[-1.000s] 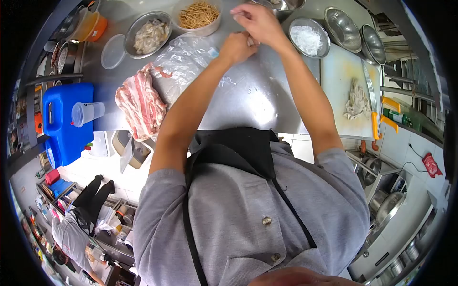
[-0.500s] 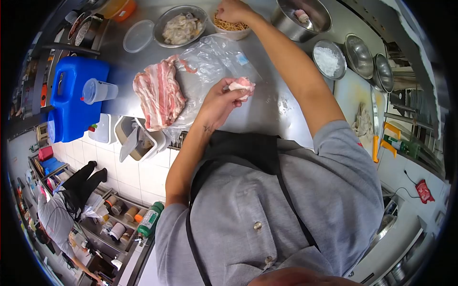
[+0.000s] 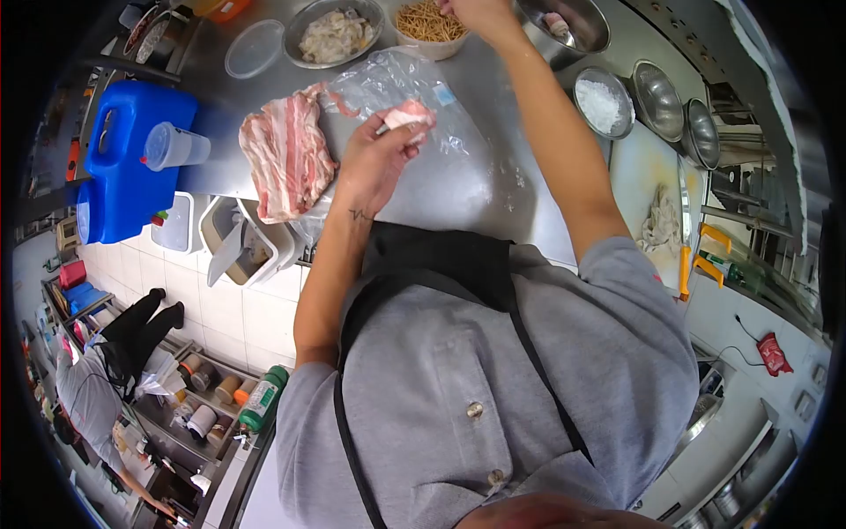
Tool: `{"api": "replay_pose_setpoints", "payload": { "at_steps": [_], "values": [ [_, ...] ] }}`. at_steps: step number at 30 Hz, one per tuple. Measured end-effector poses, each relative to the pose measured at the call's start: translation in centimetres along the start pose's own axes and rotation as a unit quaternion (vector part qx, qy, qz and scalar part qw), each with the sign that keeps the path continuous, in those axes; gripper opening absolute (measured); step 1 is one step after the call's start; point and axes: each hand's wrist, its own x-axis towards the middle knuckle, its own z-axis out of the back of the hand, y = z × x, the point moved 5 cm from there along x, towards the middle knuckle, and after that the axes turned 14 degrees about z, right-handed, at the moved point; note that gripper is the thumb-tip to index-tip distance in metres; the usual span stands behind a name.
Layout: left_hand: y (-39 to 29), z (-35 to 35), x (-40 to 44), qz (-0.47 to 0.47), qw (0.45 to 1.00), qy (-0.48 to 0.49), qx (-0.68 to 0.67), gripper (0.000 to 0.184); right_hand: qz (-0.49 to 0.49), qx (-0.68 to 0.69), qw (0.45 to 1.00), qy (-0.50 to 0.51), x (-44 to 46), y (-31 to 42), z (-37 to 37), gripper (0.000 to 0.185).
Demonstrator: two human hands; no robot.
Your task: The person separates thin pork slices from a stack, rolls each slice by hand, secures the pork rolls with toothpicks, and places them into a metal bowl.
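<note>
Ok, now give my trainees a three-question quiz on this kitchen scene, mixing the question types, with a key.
1. Which hand holds the small piece of meat?
2. True or false: the crumpled cloth lies inside the steel pot.
3. What fills the plastic tub beside the right hand? A) raw meat B) thin sticks C) white powder

Key:
1. The left hand.
2. False; it lies on the cutting board.
3. B
</note>
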Motion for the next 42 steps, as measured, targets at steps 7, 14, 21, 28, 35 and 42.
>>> {"api": "replay_pose_setpoints", "payload": {
  "at_steps": [7,14,21,28,35,42],
  "values": [
    [-1.1,-1.5,0.5,-0.016,1.000,0.023,0.009,0.032,0.117,0.109,0.986,0.045,-10.6,9.9,0.6,0.012],
    [-1.1,-2.9,0.5,-0.014,0.998,0.055,0.002,0.036,0.259,-0.069,0.963,0.031,-12.1,12.4,1.3,0.010],
    [-0.7,-3.0,0.5,-0.023,0.997,0.072,0.000,0.034,0.321,-0.087,0.943,0.022,-12.8,12.5,0.9,0.007],
    [-0.2,-3.4,0.5,-0.012,0.994,0.103,-0.038,0.031,0.320,-0.103,0.942,0.012,-13.2,12.3,0.8,0.007],
    [0.0,-3.6,0.5,-0.030,0.995,0.089,-0.032,0.029,0.343,-0.142,0.928,0.038,-13.4,12.1,0.8,0.013],
    [0.2,-3.5,0.6,-0.036,0.995,0.087,-0.039,0.026,0.362,-0.162,0.915,0.071,-13.8,10.8,0.1,0.012]
  ]
}}
